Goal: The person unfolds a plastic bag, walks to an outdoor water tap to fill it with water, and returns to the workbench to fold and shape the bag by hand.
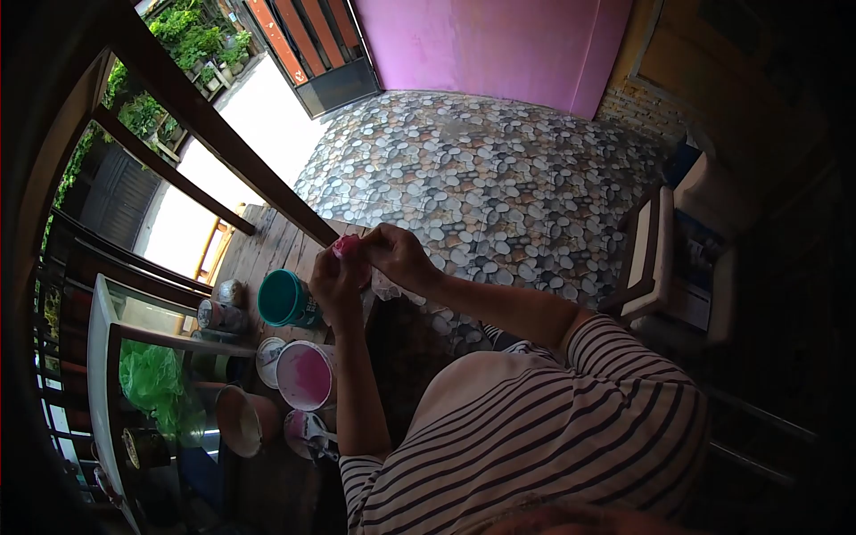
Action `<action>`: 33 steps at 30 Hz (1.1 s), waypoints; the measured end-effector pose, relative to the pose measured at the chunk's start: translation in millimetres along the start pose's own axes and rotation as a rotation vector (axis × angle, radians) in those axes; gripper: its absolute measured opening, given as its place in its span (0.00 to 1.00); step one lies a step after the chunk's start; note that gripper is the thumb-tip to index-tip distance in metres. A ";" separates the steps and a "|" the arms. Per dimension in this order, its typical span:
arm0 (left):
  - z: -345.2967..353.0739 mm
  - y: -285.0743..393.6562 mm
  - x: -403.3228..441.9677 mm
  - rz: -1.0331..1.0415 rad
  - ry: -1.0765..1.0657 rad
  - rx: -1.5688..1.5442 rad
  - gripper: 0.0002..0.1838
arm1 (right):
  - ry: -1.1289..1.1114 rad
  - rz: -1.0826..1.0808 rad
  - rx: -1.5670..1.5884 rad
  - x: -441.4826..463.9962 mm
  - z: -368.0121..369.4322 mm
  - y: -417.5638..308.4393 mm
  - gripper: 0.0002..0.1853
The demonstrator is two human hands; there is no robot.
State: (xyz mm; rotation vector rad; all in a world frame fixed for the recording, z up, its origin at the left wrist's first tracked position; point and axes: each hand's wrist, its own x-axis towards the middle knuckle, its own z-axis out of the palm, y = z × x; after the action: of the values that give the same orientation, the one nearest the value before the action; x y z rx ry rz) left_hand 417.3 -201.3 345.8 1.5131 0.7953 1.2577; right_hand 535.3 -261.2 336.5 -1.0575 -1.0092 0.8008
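Inspection placed the pink item right of the teal bucket; I found left hand, nearer the bucket, and right hand pinching it, fingers nearly closed, long axis indeterminable

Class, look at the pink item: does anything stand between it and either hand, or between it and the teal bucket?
Nothing visible separates the pink item from the left hand or right hand. Toward the teal bucket, only the left hand itself partly intervenes.
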 end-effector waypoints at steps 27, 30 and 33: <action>-9.5 20.1 -1.8 -0.057 0.099 -0.118 0.13 | -0.077 -0.284 -0.237 -12.0 18.2 -1.7 0.15; -15.0 13.2 -0.7 -0.138 0.062 -0.155 0.15 | -0.066 -0.270 -0.204 -11.1 21.6 -3.3 0.17; -13.6 13.5 -0.3 -0.136 0.052 -0.218 0.15 | -0.049 -0.205 -0.280 -5.9 15.7 -2.2 0.17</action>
State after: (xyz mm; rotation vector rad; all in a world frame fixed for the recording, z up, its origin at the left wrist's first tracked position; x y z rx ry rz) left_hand 402.9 -202.1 358.3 1.2362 0.7561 1.2430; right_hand 518.7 -262.3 339.5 -1.1528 -1.2753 0.5302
